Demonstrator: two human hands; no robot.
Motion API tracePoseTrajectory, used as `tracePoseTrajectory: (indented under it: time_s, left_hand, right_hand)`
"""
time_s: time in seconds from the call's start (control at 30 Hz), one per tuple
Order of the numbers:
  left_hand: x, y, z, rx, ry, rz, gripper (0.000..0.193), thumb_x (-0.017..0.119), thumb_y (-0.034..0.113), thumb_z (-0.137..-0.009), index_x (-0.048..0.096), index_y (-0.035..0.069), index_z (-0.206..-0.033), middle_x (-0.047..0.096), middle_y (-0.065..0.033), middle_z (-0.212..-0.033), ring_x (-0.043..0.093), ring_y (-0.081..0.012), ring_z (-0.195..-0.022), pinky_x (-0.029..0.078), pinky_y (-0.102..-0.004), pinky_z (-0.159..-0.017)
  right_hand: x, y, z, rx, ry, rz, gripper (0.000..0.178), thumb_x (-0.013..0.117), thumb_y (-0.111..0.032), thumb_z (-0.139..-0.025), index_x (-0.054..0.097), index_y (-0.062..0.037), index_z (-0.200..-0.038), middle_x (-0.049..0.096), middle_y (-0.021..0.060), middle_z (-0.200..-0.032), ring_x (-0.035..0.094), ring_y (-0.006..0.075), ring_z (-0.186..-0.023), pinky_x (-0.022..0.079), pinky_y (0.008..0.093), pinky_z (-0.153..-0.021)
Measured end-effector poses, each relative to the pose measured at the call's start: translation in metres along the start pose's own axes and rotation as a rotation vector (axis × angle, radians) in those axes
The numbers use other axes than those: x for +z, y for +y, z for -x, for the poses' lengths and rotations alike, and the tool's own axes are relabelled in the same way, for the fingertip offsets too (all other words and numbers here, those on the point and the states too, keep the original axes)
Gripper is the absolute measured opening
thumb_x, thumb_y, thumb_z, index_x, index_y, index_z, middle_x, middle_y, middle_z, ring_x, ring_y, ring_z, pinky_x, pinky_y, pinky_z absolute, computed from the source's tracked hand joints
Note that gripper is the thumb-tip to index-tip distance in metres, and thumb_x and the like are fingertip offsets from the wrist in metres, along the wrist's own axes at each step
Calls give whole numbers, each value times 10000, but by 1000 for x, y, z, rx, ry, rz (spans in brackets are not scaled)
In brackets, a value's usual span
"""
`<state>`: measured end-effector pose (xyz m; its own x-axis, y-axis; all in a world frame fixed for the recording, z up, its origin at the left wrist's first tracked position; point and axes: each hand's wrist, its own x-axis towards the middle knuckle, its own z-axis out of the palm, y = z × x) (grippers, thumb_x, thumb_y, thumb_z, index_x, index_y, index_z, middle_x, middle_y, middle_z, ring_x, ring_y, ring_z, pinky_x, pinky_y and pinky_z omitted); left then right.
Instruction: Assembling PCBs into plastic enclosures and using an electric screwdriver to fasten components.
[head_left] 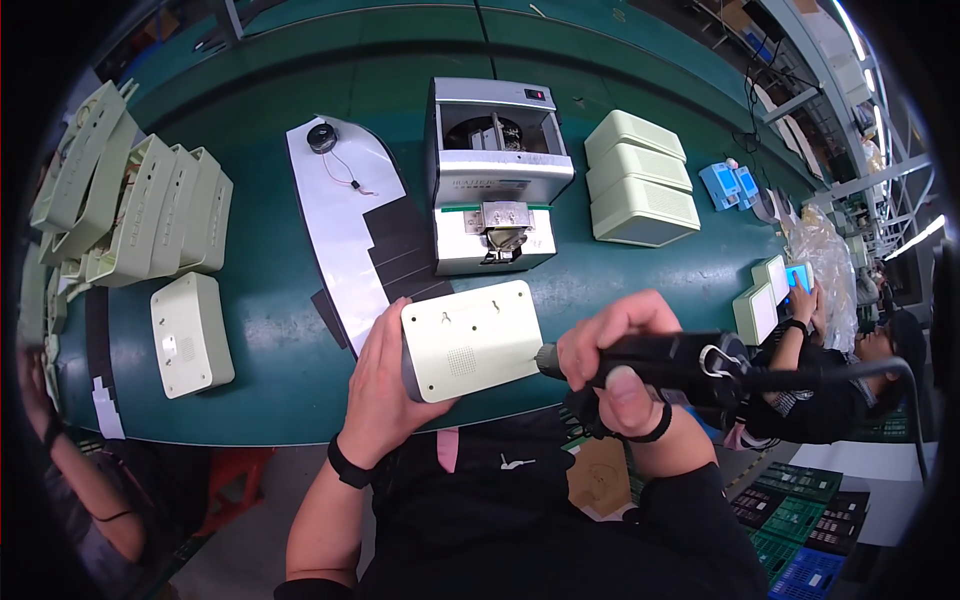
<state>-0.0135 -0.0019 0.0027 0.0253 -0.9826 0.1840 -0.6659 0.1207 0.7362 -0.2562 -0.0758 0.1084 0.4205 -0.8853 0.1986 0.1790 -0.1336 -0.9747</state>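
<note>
A cream plastic housing [476, 345] lies tilted at the near edge of the green bench, its back with corner holes, two keyhole slots and a small speaker grille facing up. Along its left side my left hand [382, 372] grips it, thumb below and fingers above. My right hand [622, 350] is wrapped around a black corded electric screwdriver [685, 362]. The screwdriver's grey nose touches or almost touches the housing's lower right corner; the bit tip is too small to make out. Just beyond the housing stands a metal screw feeder [500, 170].
Cream housings [150, 215] stand stacked at the left, above a single housing [190, 335]. More closed units [640, 185] line the right. A wired speaker [322, 138] rests on a white sheet [325, 220] beside black foam pieces [400, 245]. Co-workers sit on both sides.
</note>
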Motion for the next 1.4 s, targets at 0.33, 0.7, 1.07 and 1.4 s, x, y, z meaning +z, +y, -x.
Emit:
tracePoseTrajectory:
  time_s: [0.33, 0.7, 1.07, 1.4]
  left_hand:
    - [-50, 4, -21, -143, -182, -50, 879, 905, 325, -784, 491, 11, -1493, 635, -208, -1388, 650, -392, -1234, 516, -458, -1066]
    - [-33, 31, -35, 73, -2, 16, 712, 890, 219, -804, 548, 37, -1401, 679, -203, -1280, 702, -403, -1098, 580, -445, -939]
    - [127, 126, -121, 281, -26, 136, 762, 850, 174, -829, 449, 5, -1454, 631, -248, -1296, 640, -472, -1166, 548, -490, -989]
    - [-29, 16, -15, 160, 670, -375, 887, 906, 280, -808, 449, 15, -1520, 515, -254, -1465, 552, -450, -1317, 474, -495, -1106]
  right_hand:
    - [-19, -75, -39, -368, 178, -208, 387, 544, -434, -1037, 497, -54, -1093, 536, 43, -723, 499, 154, -482, 462, 339, -528]
    - [-74, -41, 36, -325, 376, -138, 346, 507, -399, -1068, 455, -62, -1125, 523, 43, -732, 492, 152, -489, 462, 327, -522]
    - [-67, -55, 67, -426, 408, -146, 349, 545, -397, -1059, 456, -65, -1124, 526, 49, -734, 506, 163, -500, 468, 331, -519]
    - [-121, -25, 111, -356, 507, -109, 365, 651, -349, -1019, 467, -69, -1163, 536, 52, -747, 517, 165, -544, 466, 335, -540]
